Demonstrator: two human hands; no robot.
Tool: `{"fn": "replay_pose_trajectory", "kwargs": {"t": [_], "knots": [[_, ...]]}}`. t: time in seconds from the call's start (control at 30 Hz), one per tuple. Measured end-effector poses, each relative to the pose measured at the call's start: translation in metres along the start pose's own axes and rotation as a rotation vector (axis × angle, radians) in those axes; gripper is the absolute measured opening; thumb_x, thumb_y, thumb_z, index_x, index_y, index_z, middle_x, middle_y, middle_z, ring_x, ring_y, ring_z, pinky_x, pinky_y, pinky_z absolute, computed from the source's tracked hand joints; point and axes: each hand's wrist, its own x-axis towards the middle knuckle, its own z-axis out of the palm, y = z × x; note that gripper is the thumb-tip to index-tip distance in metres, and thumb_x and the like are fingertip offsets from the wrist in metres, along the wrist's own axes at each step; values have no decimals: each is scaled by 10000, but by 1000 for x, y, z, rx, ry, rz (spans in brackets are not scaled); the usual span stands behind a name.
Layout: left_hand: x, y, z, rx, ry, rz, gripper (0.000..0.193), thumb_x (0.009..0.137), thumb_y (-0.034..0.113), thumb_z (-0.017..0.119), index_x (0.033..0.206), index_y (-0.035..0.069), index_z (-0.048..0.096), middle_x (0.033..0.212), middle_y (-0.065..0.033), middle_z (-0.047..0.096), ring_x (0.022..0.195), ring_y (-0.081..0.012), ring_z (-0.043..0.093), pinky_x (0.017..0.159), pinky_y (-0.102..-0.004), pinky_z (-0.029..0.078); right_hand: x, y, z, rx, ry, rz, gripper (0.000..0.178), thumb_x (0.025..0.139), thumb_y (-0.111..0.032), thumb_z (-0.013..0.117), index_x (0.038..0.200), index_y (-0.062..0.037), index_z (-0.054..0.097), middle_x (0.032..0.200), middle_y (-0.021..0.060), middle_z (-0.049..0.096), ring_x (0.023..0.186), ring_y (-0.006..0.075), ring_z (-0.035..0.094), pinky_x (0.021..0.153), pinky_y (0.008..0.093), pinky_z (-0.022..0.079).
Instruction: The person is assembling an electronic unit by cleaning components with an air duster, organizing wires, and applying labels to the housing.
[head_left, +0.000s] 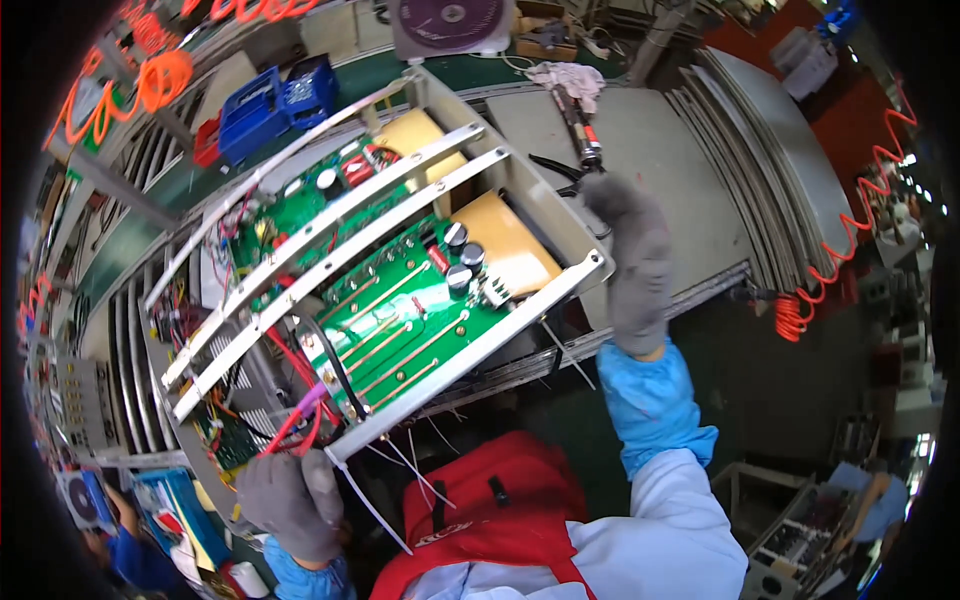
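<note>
A large open metal chassis [470, 355] lies slanted across the bench, holding green circuit boards [415, 325], black capacitors and red and purple cables [310, 400]. My left hand [292, 503], in a grey glove, is curled at its near left corner, beside the red cables. Past its right corner reaches my right hand [635, 265], also gloved. Its fingers are bent together at the ends of black curved handles [555, 172], by the tip of a power screwdriver [580, 130]; what lies inside them is hidden. White cable ties [375, 505] hang from the near rail.
Blue bins [255, 110] stand beyond the chassis at the left, near orange coiled hoses [165, 80]. A pink cloth [565, 80] lies by the screwdriver. Stacked metal sheets [745, 170] and a red coiled hose [795, 310] are at the right. Other people work at the lower corners.
</note>
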Motion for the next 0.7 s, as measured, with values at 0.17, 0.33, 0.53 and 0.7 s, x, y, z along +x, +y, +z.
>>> {"fn": "replay_pose_trajectory", "kwargs": {"t": [0.17,0.33,0.53,0.7], "knots": [[-16,1,13,14,205,25,287,903,223,601,712,18,541,666,-149,482,621,-323,487,580,-434,344,-10,11,-46,-282,197,49,647,977,-484,510,1368,31,492,1309,184,580,1197,283,565,1059,427,412],[-19,-4,32,126,497,167,286,926,229,627,705,55,572,631,-137,495,581,-326,496,577,-445,368,-86,141,-153,-1493,-22,751,1062,704,-677,721,1455,-8,377,1440,252,447,1338,400,440,1098,450,378],[-18,-24,40,218,536,110,485,962,423,538,610,89,553,574,-153,528,535,-357,550,536,-491,395,-107,124,-146,-1344,-401,866,1074,687,-600,745,1495,-31,324,1475,249,421,1355,402,433,1088,455,400],[-22,-8,19,187,233,-74,483,969,489,499,801,73,677,756,-170,641,769,-361,649,693,-487,477,-103,154,-172,-1277,-355,849,661,681,-438,715,1183,-13,656,1124,232,674,1102,373,647,947,416,511]]}}
